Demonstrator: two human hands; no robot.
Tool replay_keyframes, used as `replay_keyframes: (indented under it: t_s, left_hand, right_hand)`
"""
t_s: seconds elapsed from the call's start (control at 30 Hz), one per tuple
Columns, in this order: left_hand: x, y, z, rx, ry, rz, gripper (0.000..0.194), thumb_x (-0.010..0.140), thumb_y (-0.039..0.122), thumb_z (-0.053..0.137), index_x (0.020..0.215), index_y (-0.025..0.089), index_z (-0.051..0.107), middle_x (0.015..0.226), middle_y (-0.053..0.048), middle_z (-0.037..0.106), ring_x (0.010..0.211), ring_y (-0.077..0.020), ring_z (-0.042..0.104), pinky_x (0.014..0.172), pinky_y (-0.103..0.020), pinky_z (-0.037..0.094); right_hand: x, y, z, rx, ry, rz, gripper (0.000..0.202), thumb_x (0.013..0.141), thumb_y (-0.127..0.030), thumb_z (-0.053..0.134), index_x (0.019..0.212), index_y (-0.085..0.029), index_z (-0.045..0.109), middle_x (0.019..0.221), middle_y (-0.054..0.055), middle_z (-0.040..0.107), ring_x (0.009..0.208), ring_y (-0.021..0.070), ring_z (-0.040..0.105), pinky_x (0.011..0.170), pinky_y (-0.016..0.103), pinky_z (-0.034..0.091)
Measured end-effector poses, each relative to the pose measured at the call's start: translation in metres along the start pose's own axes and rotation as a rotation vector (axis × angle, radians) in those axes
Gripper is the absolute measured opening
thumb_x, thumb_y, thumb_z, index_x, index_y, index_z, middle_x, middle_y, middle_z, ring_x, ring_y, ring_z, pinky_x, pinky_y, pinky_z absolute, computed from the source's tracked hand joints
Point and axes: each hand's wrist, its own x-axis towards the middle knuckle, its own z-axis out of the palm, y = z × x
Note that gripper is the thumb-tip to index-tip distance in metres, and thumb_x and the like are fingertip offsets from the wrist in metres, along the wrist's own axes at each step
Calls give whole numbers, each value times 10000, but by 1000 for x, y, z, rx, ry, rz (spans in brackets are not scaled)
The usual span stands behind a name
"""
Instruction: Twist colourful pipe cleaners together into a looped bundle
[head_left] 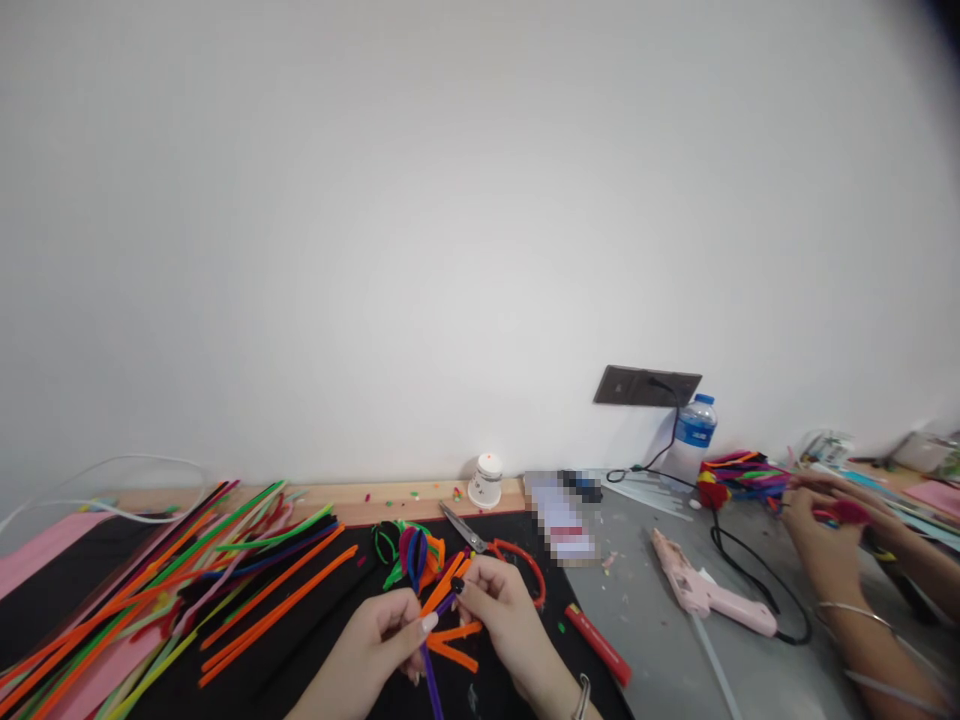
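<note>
A heap of pipe cleaners, too tangled to count, ran out of view at left. The left hand and right hand pinched one purple stem between closed fingertips, which partly hid it, beside orange stems, with one pair of scissors and one cup beyond.

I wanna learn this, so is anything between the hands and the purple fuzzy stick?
Nothing visible blocks them: the left hand pinches the purple fuzzy stick, and the right hand seems to pinch it too. Orange fuzzy sticks are close beside it.
</note>
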Motion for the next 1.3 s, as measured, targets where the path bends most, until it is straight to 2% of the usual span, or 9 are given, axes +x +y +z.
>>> replay_keyframes:
  t_s: [0.13, 0.3, 0.43, 0.5, 0.6, 0.73, 0.87, 1.07, 1.3]
  left_hand:
    - [-3, 6, 0, 96, 43, 54, 334, 755, 410, 551, 523, 197, 441, 450, 52, 512, 455, -116, 455, 501, -208, 354]
    - [-1, 9, -9, 150, 262, 116, 376, 753, 459, 520, 483, 207, 446, 460, 50, 485, 480, -133, 463, 537, -224, 370]
    - [1, 7, -11, 144, 343, 122, 362, 756, 436, 526, 482, 211, 450, 450, 56, 479, 468, -130, 454, 532, -222, 373]
    - [1, 6, -10, 147, 354, 125, 356, 756, 426, 528, 482, 211, 454, 447, 57, 482, 465, -129, 456, 531, -219, 373]
    - [1, 6, -9, 137, 370, 122, 353, 752, 428, 528, 484, 212, 452, 440, 60, 478, 455, -129, 457, 520, -220, 371]
    - [0, 6, -8, 149, 371, 116, 355, 754, 424, 524, 480, 215, 439, 444, 60, 471, 458, -131, 457, 519, -223, 366]
    - [0, 5, -7, 193, 362, 106, 352, 773, 412, 509, 491, 217, 425, 455, 63, 456, 473, -130, 448, 537, -226, 363]
    - [-1, 3, -6, 219, 338, 98, 363, 781, 424, 496, 495, 215, 422, 455, 63, 456, 472, -128, 445, 538, -224, 357]
    - [-2, 1, -2, 219, 276, 85, 380, 789, 443, 470, 492, 212, 417, 453, 63, 461, 475, -130, 458, 538, -220, 362]
  right_hand:
    - [2, 1, -2, -15, -6, -12, 271, 769, -303, 556, 571, -153, 445, 478, -55, 438, 431, 59, 340, 450, 189, 247]
    - [-1, -5, -5, -152, 134, -138, 177, 749, -328, 577, 755, -172, 492, 618, -42, 455, 519, 81, 374, 481, 188, 286]
    - [-10, -11, 4, -426, -83, -95, 116, 643, -205, 656, 649, -177, 543, 510, -62, 416, 462, 82, 357, 447, 192, 266]
    - [-13, -11, 8, -558, -113, -133, 100, 672, -166, 608, 594, -177, 546, 501, -57, 418, 461, 81, 372, 458, 195, 270]
    - [-13, -10, 10, -686, -57, -194, 100, 697, -148, 573, 606, -184, 552, 515, -58, 415, 484, 82, 386, 493, 197, 276]
    - [-12, -6, 8, -742, -103, -190, 92, 650, -165, 632, 628, -195, 547, 492, -78, 360, 466, 74, 354, 487, 191, 258]
    - [-13, -7, 8, -740, -149, -226, 132, 705, -106, 528, 609, -189, 495, 527, -67, 392, 490, 77, 353, 493, 190, 249]
    - [-16, -16, 7, -774, -109, -282, 117, 762, -140, 488, 659, -194, 478, 590, -48, 438, 543, 93, 393, 522, 192, 265]
    - [-16, -10, 2, -953, 9, -344, 210, 837, -147, 357, 633, -187, 390, 617, -19, 466, 567, 104, 410, 536, 201, 254]
